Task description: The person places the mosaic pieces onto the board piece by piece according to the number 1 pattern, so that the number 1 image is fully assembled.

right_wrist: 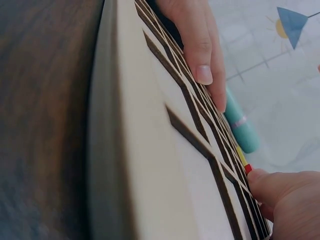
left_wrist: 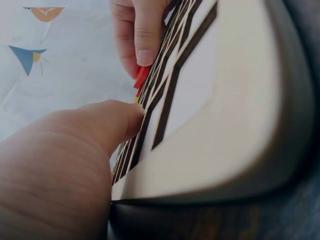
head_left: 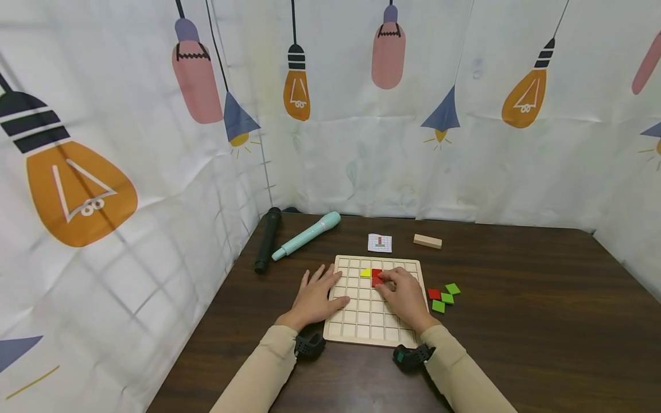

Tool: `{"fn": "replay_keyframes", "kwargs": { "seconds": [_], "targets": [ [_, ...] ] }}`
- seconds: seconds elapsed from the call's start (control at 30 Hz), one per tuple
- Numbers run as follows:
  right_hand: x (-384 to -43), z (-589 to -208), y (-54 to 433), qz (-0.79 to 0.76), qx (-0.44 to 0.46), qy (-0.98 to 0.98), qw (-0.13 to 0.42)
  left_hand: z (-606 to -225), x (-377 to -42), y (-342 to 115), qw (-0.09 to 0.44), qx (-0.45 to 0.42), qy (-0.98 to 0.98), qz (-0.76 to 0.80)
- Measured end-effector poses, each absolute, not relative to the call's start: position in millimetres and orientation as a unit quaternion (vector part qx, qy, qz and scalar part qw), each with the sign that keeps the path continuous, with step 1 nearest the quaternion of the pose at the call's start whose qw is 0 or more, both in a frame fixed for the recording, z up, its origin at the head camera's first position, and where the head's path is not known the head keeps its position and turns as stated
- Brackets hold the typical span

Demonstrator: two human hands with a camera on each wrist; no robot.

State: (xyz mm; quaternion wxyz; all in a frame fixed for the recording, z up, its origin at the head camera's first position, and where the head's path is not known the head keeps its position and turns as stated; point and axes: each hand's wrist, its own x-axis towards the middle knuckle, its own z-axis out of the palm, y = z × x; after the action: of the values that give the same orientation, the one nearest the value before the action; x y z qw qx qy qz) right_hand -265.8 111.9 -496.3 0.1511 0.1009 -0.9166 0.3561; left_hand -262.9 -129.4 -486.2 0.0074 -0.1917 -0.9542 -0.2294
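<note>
A pale wooden board (head_left: pixel 356 331) with a grid of square cells lies on the dark table. My left hand (head_left: pixel 316 298) rests on its left side, fingers spread and thumb over the cells. My right hand (head_left: pixel 405 295) is over the upper right part of the board, thumb and fingertips pinching a red tile (left_wrist: pixel 142 76). In the left wrist view this tile stands tilted at the grid, partly hidden by the fingers. Another red square (head_left: pixel 377 273) shows just above the fingertips in the head view. Left of it sits a yellow tile (head_left: pixel 365 273) with a slanted or rounded side.
Right of the board lie several green tiles (head_left: pixel 446 298) and a red tile (head_left: pixel 434 294). Behind it are a small printed card (head_left: pixel 380 248) and a wooden block (head_left: pixel 427 241). A mint-green stick-shaped object (head_left: pixel 307 235) and a black one (head_left: pixel 267 241) lie at the back left.
</note>
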Motion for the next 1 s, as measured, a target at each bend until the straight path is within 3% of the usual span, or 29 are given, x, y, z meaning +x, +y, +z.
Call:
{"fn": "replay_keyframes", "kwargs": {
  "seconds": [0.57, 1.0],
  "targets": [
    [-266.2, -494.9, 111.3, 0.352, 0.091, -0.922, 0.135, -486.7, -262.8, -129.3, 0.007, -0.189, -0.955, -0.227],
    [-251.0, -489.8, 122.4, 0.392, 0.124, -0.895, 0.173, -487.5, -262.7, -131.5, 0.007, -0.196, -0.953, -0.231]
  ]
}}
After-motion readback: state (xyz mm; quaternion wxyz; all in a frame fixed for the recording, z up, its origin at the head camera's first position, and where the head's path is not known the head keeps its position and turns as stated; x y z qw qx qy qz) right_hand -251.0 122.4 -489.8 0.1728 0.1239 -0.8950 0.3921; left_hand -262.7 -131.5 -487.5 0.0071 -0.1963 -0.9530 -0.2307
